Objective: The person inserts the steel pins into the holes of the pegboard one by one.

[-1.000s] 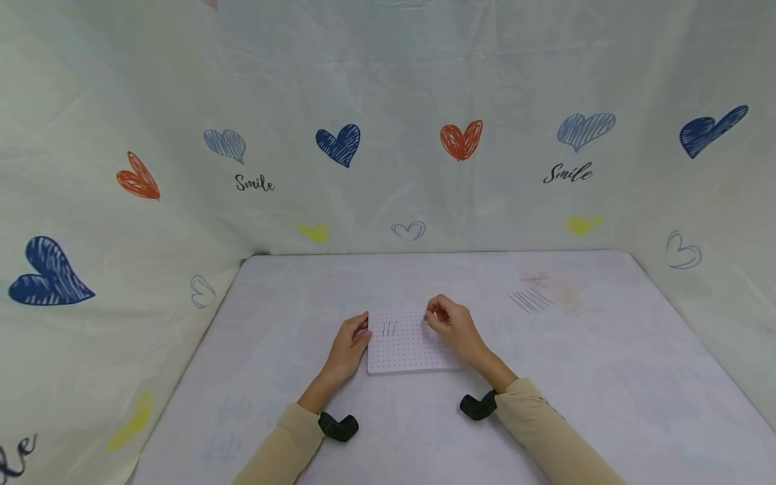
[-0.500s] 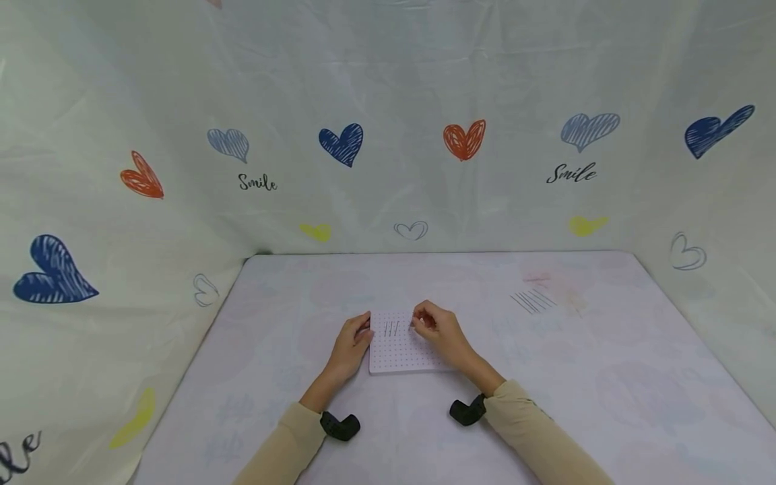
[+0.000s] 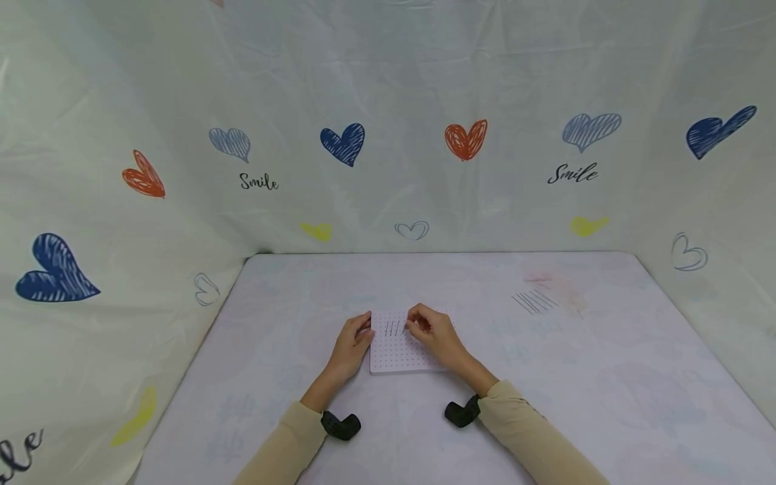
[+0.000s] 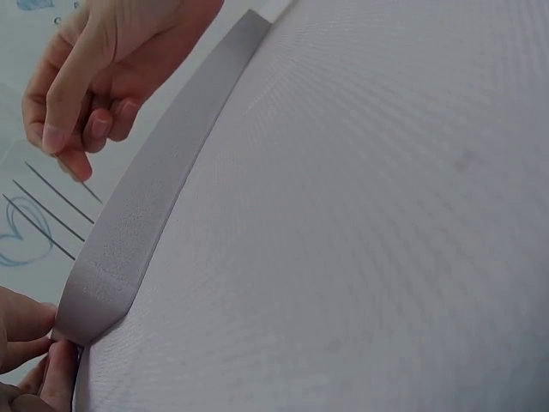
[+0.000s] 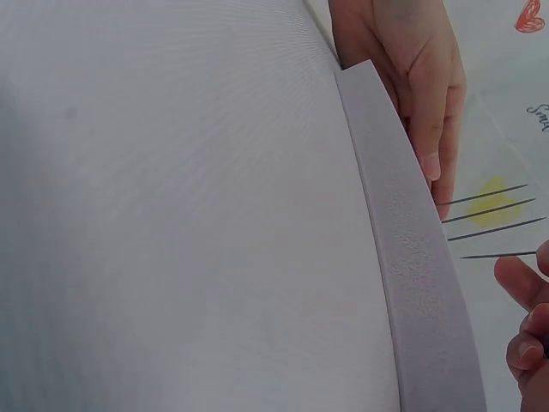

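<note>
A white board [image 3: 400,362] dotted with rows of small holes lies on the table. Three thin dark needles [image 3: 391,329] stand upright in its far left part, and the right wrist view shows them side by side. My left hand [image 3: 349,349] holds the board's left edge between thumb and fingers. Over the board, my right hand [image 3: 438,335] pinches another needle [image 5: 491,256] between thumb and forefinger, just right of the standing three. That needle points down towards the board; whether its tip sits in a hole I cannot tell.
Several more needles [image 3: 534,302] lie slanted in a row at the table's back right. Beside them is a faint reddish patch [image 3: 560,286]. A white curtain [image 3: 412,188] printed with hearts encloses the table's back and sides.
My right hand has moved left across the board with the pinched needle, coming close beside the three standing ones. My left hand keeps its hold on the board.
</note>
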A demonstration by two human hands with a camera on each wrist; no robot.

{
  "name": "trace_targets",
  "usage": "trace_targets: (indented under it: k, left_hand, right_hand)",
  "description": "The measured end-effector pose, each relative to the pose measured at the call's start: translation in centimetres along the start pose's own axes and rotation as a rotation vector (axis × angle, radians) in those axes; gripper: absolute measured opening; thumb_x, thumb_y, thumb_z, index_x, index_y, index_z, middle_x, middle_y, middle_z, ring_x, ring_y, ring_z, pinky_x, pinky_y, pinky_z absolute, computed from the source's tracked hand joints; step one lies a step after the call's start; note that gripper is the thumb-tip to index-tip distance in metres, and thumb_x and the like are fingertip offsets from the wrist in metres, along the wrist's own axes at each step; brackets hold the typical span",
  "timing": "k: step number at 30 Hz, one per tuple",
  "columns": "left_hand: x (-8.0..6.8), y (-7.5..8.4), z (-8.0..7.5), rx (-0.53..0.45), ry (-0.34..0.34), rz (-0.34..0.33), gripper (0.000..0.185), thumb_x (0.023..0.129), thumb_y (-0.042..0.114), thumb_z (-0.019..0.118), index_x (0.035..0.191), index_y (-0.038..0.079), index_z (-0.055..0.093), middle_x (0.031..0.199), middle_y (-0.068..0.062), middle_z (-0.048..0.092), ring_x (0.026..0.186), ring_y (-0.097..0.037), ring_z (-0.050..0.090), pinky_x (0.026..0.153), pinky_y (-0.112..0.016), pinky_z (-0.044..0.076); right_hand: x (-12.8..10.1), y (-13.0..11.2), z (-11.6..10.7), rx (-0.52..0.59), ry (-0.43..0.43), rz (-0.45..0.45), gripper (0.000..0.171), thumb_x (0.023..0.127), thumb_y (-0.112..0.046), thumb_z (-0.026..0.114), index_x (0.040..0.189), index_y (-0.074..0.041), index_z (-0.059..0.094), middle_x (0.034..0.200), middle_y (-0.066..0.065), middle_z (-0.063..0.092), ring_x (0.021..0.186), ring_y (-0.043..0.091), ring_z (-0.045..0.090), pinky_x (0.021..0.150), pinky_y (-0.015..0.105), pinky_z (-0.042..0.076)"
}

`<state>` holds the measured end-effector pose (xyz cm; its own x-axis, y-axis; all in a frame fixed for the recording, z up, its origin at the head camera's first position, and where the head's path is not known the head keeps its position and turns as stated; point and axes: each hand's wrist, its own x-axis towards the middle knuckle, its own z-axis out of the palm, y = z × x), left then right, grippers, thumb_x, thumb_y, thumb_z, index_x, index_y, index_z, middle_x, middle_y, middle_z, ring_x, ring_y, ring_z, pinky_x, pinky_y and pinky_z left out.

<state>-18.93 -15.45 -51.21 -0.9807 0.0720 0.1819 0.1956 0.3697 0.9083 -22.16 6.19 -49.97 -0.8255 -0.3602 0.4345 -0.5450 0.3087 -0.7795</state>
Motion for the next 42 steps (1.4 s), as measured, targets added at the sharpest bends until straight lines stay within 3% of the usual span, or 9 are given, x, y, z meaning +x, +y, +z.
trace_targets:
  k: [7, 33, 42]
  left_hand:
    - [0.0, 0.0, 0.1, 0.0, -0.005, 0.003, 0.045, 0.099, -0.006, 0.052, 0.142, -0.015, 0.042, 0.132, -0.028, 0.048, 0.124, -0.039, 0.05, 0.108, -0.043, 0.043]
    - [0.0, 0.1, 0.2, 0.033, -0.004, -0.024, 0.045, 0.1, -0.004, 0.052, 0.143, -0.013, 0.042, 0.134, -0.027, 0.048, 0.127, -0.038, 0.049, 0.109, -0.042, 0.043]
    - [0.0, 0.0, 0.1, 0.02, -0.004, -0.032, 0.045, 0.1, -0.005, 0.051, 0.143, -0.014, 0.041, 0.134, -0.028, 0.048, 0.127, -0.039, 0.049, 0.109, -0.042, 0.043]
  right_hand:
    - [-0.1, 0.4, 0.3, -0.014, 0.009, -0.026, 0.003, 0.095, -0.006, 0.067, 0.095, -0.006, 0.064, 0.081, -0.004, 0.059, 0.07, 0.008, 0.049, 0.058, 0.02, 0.043]
    - [-0.1, 0.1, 0.1, -0.057, -0.051, 0.012, 0.006, 0.095, -0.01, 0.068, 0.096, -0.004, 0.067, 0.08, -0.004, 0.057, 0.072, 0.01, 0.049, 0.06, 0.021, 0.042]
    - [-0.2, 0.5, -0.8, -0.048, -0.02, 0.059, 0.004, 0.092, -0.008, 0.072, 0.094, -0.006, 0.07, 0.076, -0.004, 0.053, 0.07, 0.011, 0.046, 0.058, 0.022, 0.039]
